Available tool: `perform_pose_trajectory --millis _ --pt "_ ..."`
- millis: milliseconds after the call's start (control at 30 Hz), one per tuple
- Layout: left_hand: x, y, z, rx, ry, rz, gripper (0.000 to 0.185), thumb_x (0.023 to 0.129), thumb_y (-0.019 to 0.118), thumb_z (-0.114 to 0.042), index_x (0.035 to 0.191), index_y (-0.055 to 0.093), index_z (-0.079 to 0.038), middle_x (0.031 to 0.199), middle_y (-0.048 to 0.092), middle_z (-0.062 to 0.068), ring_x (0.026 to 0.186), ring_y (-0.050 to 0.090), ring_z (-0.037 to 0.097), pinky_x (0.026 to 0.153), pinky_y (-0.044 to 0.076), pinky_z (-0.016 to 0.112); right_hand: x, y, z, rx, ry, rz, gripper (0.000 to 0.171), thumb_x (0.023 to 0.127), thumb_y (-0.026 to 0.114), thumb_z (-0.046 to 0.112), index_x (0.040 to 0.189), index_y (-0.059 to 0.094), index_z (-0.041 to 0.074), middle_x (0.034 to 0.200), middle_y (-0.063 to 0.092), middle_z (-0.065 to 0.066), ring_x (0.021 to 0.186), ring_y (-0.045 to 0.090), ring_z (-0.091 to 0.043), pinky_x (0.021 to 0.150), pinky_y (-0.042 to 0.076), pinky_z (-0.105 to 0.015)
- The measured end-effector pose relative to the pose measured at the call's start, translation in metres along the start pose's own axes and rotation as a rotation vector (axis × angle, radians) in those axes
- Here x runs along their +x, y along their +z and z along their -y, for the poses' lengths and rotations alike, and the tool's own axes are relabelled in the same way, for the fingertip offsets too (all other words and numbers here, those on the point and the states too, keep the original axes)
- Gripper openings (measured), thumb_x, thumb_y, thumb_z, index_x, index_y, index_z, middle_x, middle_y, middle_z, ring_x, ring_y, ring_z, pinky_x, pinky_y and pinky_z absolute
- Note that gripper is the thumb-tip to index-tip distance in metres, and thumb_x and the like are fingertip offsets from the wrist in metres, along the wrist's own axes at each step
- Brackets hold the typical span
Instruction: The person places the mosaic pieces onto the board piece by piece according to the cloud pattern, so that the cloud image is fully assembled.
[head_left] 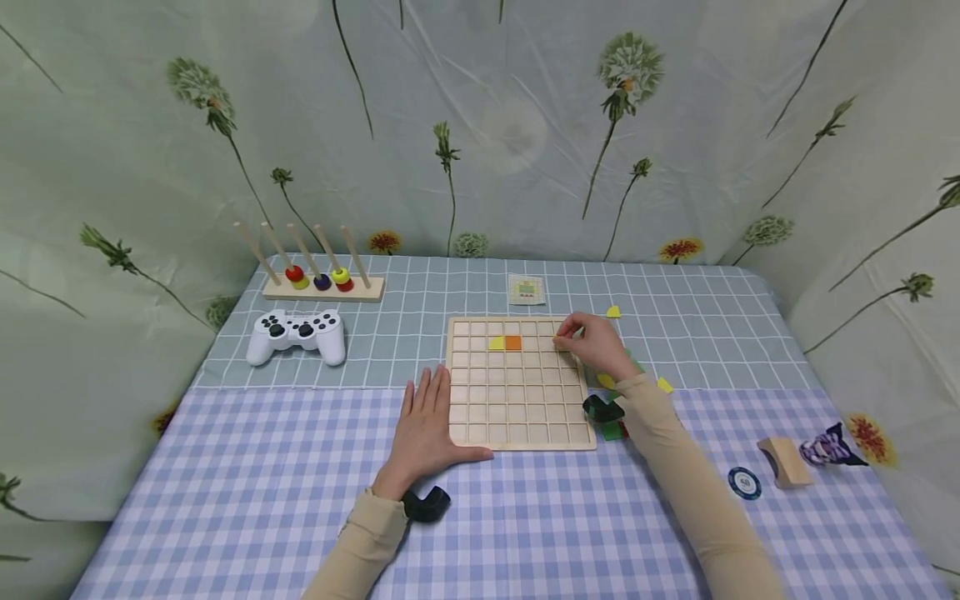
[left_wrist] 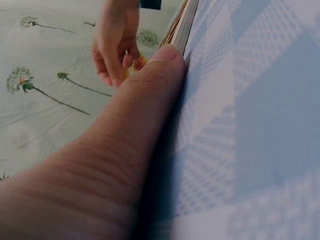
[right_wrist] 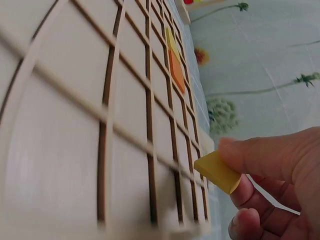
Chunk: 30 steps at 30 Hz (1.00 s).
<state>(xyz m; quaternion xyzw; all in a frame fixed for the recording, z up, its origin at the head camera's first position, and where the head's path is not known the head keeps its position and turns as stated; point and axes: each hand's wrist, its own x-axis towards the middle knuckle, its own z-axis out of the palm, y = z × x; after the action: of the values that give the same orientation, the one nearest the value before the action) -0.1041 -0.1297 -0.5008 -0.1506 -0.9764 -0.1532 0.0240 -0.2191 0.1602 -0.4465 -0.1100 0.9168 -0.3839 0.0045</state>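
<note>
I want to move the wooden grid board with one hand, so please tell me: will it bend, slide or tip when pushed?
The wooden grid board looks thin but rigid, so it probably will not bend. It lies flat on the checked cloth, so tipping seems unlikely. It may slide: the left hand rests flat against its edge, perhaps steadying it.

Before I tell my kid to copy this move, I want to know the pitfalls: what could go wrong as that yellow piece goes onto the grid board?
The right hand pinches the yellow piece only by one end, so it might slip or land tilted across a rib of the wooden grid board. The sleeve lies over loose pieces beside the board and could drag them. Only the left hand steadies the board; a nudge may shift it.
</note>
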Motion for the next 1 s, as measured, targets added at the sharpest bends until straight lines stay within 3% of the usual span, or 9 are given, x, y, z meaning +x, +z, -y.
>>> perform_pose_trajectory --millis 267,500,1000 --pt "0.0 -0.001 0.001 0.007 -0.009 0.007 0.136 0.06 0.057 -0.085 0.15 0.009 0.004 0.156 0.011 0.017 0.143 0.002 0.031 0.113 -0.001 0.046 0.012 0.025 0.017 0.067 -0.008 -0.009 0.013 0.085 0.072 0.014 0.09 0.067 0.004 0.08 0.063 -0.006 0.065 0.05 -0.021 0.059 0.04 -0.031" --pt "0.001 0.001 0.001 0.005 -0.006 0.018 0.136 0.06 0.056 -0.086 0.15 0.007 0.003 0.156 0.009 0.017 0.143 0.0 0.031 0.113 -0.002 0.046 0.018 0.038 0.017 0.079 0.034 -0.009 0.015 0.084 0.074 0.018 0.089 0.07 0.005 0.08 0.066 -0.006 0.071 0.057 -0.021 0.064 0.044 -0.032" --pt "0.001 0.0 0.001 0.003 -0.004 0.021 0.135 0.061 0.057 -0.085 0.15 0.006 0.003 0.156 0.01 0.017 0.143 0.0 0.031 0.113 -0.002 0.046 0.015 0.04 0.015 -0.014 0.032 0.014 0.011 0.085 0.072 0.013 0.089 0.074 0.003 0.091 0.065 -0.01 0.085 0.06 -0.025 0.078 0.047 -0.04"
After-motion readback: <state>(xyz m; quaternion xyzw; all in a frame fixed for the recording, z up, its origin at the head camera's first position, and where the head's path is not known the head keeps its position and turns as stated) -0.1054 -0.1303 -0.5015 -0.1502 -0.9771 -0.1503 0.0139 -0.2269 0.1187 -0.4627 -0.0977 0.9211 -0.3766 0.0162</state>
